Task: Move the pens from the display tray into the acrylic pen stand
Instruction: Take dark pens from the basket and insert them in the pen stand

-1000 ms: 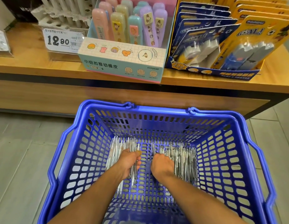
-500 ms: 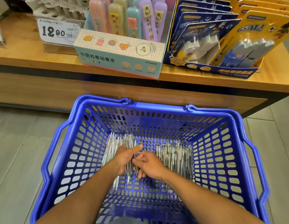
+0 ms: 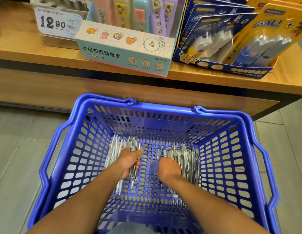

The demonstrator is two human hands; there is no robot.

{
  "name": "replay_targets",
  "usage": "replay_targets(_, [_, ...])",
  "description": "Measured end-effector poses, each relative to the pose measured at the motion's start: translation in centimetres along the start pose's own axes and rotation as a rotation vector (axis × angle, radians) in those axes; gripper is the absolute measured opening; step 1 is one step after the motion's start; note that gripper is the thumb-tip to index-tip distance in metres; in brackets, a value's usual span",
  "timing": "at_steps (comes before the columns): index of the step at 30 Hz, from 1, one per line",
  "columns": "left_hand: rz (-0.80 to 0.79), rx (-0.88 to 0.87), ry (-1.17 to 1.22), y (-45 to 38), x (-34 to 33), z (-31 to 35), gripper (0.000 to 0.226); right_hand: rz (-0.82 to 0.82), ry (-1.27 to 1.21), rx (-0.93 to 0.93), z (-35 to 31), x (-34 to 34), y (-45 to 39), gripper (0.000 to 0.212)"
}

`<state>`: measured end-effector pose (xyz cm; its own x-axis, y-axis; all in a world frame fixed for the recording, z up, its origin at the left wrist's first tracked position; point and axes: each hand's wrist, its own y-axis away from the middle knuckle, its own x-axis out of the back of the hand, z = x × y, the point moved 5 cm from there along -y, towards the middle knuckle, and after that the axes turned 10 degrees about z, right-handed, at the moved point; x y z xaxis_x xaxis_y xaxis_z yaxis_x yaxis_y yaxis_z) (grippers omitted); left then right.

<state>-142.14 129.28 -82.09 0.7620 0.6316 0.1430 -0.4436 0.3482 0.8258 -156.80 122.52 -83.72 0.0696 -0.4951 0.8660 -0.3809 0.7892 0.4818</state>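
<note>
A long wooden counter (image 3: 37, 53) ran across the top of the view, carrying a pastel cardboard display box of push erasers (image 3: 125, 48) and, just beside it, a dark blue box of carded packs (image 3: 223, 48), with a white price card (image 3: 57, 22) to the left. Below it, on the grey tiled floor (image 3: 16, 149), stood a large blue perforated plastic shopping basket (image 3: 258, 149). No acrylic stand showed anywhere.

On the basket's floor lay the slim clear-barrelled pens (image 3: 189, 157), in two loose heaps with bare mesh between them. The left hand (image 3: 128, 163) was curled round a small bundle of pens (image 3: 133, 146) from the left heap. The right hand (image 3: 167, 168) lay knuckles-up at the edge of the right heap, fingers bent; whether it held anything I could not tell.

The pens looked light, stiff and smooth, so likely to slide out of a loose fist. Gripping a bundle round mid-barrel, all ends aligned, seemed soundest.
</note>
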Motion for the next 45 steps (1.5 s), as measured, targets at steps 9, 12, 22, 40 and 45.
replay_targets(9, [-0.006, -0.008, -0.014, -0.3, 0.1, -0.2, 0.024, -0.062, -0.327, -0.112, -1.0, -0.3, -0.6, 0.029])
replay_targets(12, [-0.011, -0.018, -0.006, -0.5, -0.1, -0.3, 0.046, -0.188, -0.695, -0.076, -2.0, 0.1, -0.3, 0.025])
replay_targets(22, [-0.017, -0.068, -0.012, -1.2, 0.5, -0.2, 0.102, -0.288, -1.047, 0.088, -4.6, 0.5, 1.1, 0.014])
replay_targets(40, [0.025, -0.007, -0.006, -1.0, 0.9, 0.0, 0.015, 0.164, -0.056, -0.103, 0.7, -0.6, -1.0, 0.034])
replay_targets(45, [0.038, -0.021, -0.025, -1.1, 1.0, -0.2, 0.028, 0.081, 0.105, -0.059, 0.8, -0.7, -1.0, 0.029])
